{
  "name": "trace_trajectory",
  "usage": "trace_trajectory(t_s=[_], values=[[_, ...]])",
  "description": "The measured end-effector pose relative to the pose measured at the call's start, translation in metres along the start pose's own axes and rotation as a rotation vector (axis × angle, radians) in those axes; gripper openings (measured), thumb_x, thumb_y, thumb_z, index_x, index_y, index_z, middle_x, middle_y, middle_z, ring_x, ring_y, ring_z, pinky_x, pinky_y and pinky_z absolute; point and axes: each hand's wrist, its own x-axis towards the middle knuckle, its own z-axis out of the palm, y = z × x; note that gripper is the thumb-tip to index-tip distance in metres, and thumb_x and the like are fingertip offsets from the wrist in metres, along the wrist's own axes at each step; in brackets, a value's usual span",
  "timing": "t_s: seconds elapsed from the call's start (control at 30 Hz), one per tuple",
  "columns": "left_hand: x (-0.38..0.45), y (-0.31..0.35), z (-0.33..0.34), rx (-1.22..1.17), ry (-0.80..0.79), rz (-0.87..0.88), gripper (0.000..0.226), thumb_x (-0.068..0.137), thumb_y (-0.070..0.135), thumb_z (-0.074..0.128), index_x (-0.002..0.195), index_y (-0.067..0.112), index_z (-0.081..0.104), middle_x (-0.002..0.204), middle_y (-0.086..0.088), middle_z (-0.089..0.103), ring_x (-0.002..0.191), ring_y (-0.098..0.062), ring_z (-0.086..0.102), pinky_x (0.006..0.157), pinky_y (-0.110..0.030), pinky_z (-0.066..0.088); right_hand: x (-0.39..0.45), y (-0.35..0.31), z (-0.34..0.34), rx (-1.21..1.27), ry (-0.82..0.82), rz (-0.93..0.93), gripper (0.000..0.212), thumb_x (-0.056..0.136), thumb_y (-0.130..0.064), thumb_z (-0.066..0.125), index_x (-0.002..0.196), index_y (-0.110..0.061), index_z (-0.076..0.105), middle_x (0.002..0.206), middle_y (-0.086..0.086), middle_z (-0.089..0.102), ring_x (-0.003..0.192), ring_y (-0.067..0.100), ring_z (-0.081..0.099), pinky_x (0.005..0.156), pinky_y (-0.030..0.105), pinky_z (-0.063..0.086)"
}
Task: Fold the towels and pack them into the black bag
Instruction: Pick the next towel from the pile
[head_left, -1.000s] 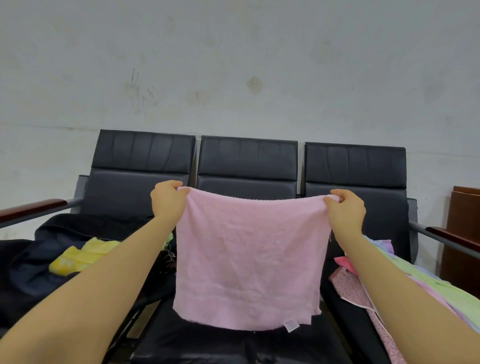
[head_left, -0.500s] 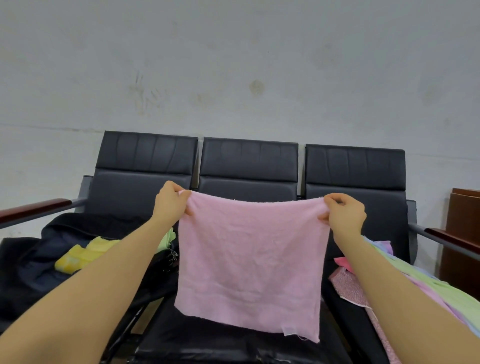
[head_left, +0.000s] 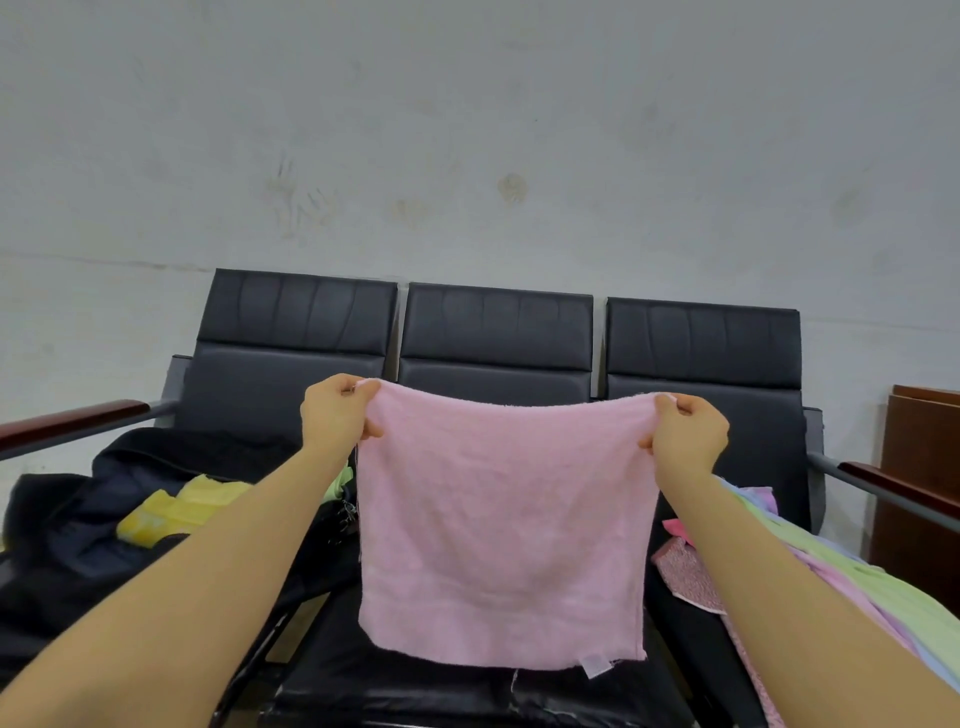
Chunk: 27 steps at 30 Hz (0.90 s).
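A: Where is the pink towel (head_left: 501, 525)?
B: It hangs in the air over the middle seat of the black bench (head_left: 496, 332), spread flat toward the camera, with a small white tag (head_left: 596, 665) at its lower edge near 5 o'clock.

A: How do the hands hold it?
B: The left hand (head_left: 332, 413) pinches the top corner at 10 o'clock of the towel; the cloth runs between thumb and curled fingers (head_left: 375, 429). The right hand (head_left: 685, 436) pinches the opposite top corner at 2 o'clock in the same way. Both sets of fingers are closed on the fabric, and the top edge sags slightly between them.

A: And the black bag (head_left: 78, 540)?
B: It lies open on the left seat, at 8 o'clock from the towel, well apart from the hands. A folded yellow towel (head_left: 171, 512) rests in it, with a bit of green cloth (head_left: 336, 480) just behind the left forearm.

A: Anything on the right?
B: A pile of towels (head_left: 852, 582), green, lilac and pink, lies on the right seat at 4 o'clock, partly under the right forearm. A brown cabinet (head_left: 922, 488) stands at the far right, by the wall.
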Motion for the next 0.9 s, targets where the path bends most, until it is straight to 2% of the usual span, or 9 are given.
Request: trace_trajectory(t_s=[0.1,0.23,0.33,0.4,0.47,0.57,0.7,0.8,0.9], values=[[-0.007,0.000,-0.002,-0.047,0.019,0.034,0.012,0.094,0.022,0.055,0.092,0.014,0.063,0.076,-0.001,0.064,0.053,-0.020,0.066,0.063,-0.032,0.053,-0.002,-0.005,-0.001,0.036,0.023,0.019,0.012,0.096,-0.013,0.053,0.097,-0.005,0.063,0.072,0.002,0.057,0.050,0.014,0.054,0.058,0.025,0.047],[-0.010,-0.007,-0.005,-0.156,0.015,-0.028,0.014,0.094,0.018,0.054,0.096,0.011,0.066,0.082,0.003,0.064,0.061,-0.022,0.069,0.075,-0.039,0.056,-0.001,-0.008,-0.006,-0.008,0.020,-0.020,0.013,0.097,-0.017,0.055,0.096,-0.006,0.061,0.083,0.008,0.059,0.055,0.013,0.052,0.051,0.017,0.039],[-0.013,-0.015,-0.005,-0.206,0.009,-0.069,0.009,0.089,0.006,0.060,0.094,0.006,0.068,0.083,-0.003,0.065,0.055,-0.006,0.062,0.066,-0.028,0.052,-0.002,-0.002,-0.007,-0.033,0.002,-0.036,0.010,0.095,-0.014,0.055,0.093,-0.007,0.062,0.087,0.010,0.062,0.064,0.018,0.055,0.065,0.026,0.049],[-0.016,-0.022,-0.004,-0.234,-0.012,-0.096,0.009,0.086,0.002,0.063,0.089,0.008,0.068,0.085,-0.005,0.065,0.059,-0.004,0.060,0.065,-0.022,0.049,-0.002,0.008,-0.007,-0.028,-0.004,-0.008,0.012,0.094,-0.012,0.055,0.096,-0.005,0.065,0.083,0.009,0.063,0.074,0.023,0.059,0.071,0.031,0.049],[-0.017,-0.030,-0.001,-0.247,-0.041,-0.127,0.009,0.083,0.001,0.067,0.085,0.010,0.069,0.087,-0.005,0.066,0.072,-0.013,0.061,0.071,-0.025,0.049,-0.001,0.021,-0.008,-0.024,-0.017,0.015,0.013,0.093,-0.010,0.053,0.097,-0.006,0.065,0.083,0.009,0.063,0.072,0.022,0.060,0.064,0.026,0.045],[-0.016,-0.045,0.007,-0.230,-0.071,-0.169,0.010,0.083,0.003,0.069,0.089,0.010,0.069,0.083,-0.003,0.065,0.070,-0.011,0.057,0.064,-0.021,0.046,0.002,0.042,-0.007,-0.034,-0.032,0.037,0.013,0.093,-0.008,0.052,0.095,-0.007,0.065,0.073,0.004,0.062,0.059,0.018,0.062,0.059,0.026,0.046],[-0.006,-0.072,0.024,-0.131,-0.102,-0.186,0.006,0.085,0.008,0.066,0.089,0.009,0.069,0.083,-0.007,0.067,0.070,-0.017,0.065,0.062,-0.025,0.049,0.012,0.073,0.004,-0.081,-0.023,0.053,0.012,0.093,-0.010,0.050,0.090,-0.009,0.062,0.073,0.002,0.060,0.054,0.020,0.062,0.064,0.035,0.049],[0.005,-0.098,0.045,-0.005,-0.123,-0.204,0.003,0.087,0.011,0.063,0.086,0.009,0.066,0.084,-0.011,0.068,0.067,-0.026,0.070,0.068,-0.037,0.054,0.023,0.101,0.017,-0.226,-0.026,0.032,0.012,0.095,-0.013,0.047,0.089,-0.011,0.057,0.080,0.007,0.058,0.069,0.024,0.057,0.069,0.037,0.045],[0.016,-0.117,0.072,0.003,-0.114,-0.254,0.007,0.090,0.012,0.060,0.090,0.006,0.064,0.088,-0.011,0.066,0.068,-0.024,0.069,0.068,-0.038,0.052,0.035,0.128,0.034,-0.356,-0.044,0.056,0.013,0.097,-0.015,0.043,0.087,-0.012,0.051,0.084,0.011,0.056,0.077,0.027,0.051,0.068,0.035,0.039]])
